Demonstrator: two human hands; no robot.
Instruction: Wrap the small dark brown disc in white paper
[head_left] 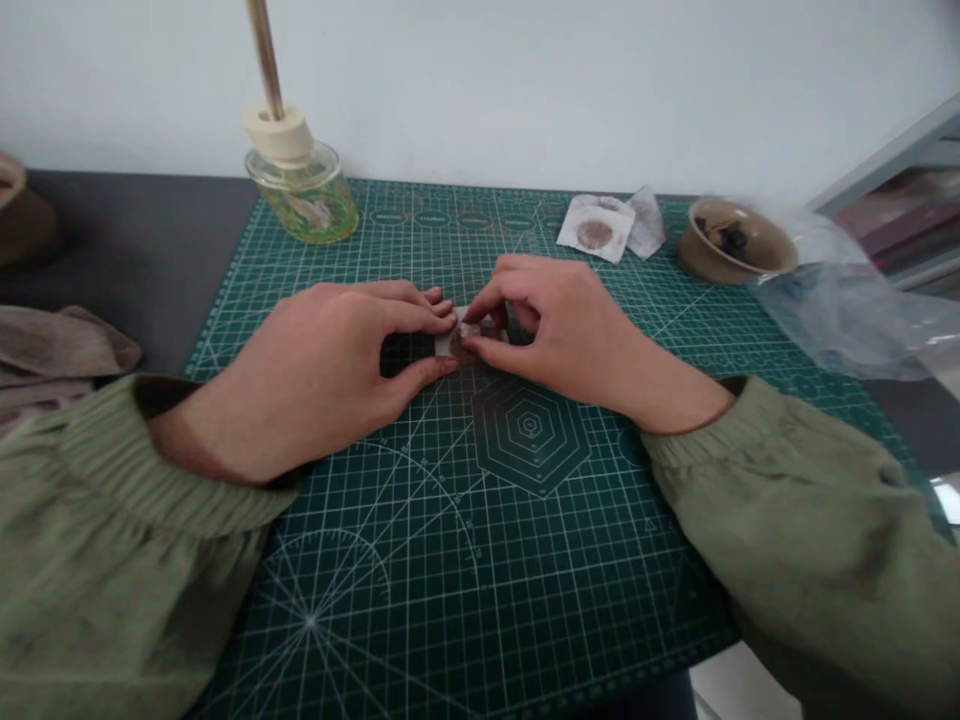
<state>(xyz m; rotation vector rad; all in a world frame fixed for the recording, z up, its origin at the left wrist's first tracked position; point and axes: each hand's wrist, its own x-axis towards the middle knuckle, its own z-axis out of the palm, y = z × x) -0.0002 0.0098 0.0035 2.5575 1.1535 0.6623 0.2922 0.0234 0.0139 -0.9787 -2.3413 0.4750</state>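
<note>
A small white square with a brown stain lies flat on the green cutting mat, partly hidden by my fingers. My left hand steadies its left edge, forefinger and thumb spread at either side of it. From the right, my right hand pinches a small crumpled whitish wad between thumb and forefinger, right over the stain. What the wad is made of is too small to tell. Farther back lies another white square with a round brown stain, beside a crumpled whitish piece.
A glass reed diffuser stands at the back left. At the back right, a brown bowl holds dark bits, with a clear plastic bag beside it. A brownish cloth and another brown vessel are at the left.
</note>
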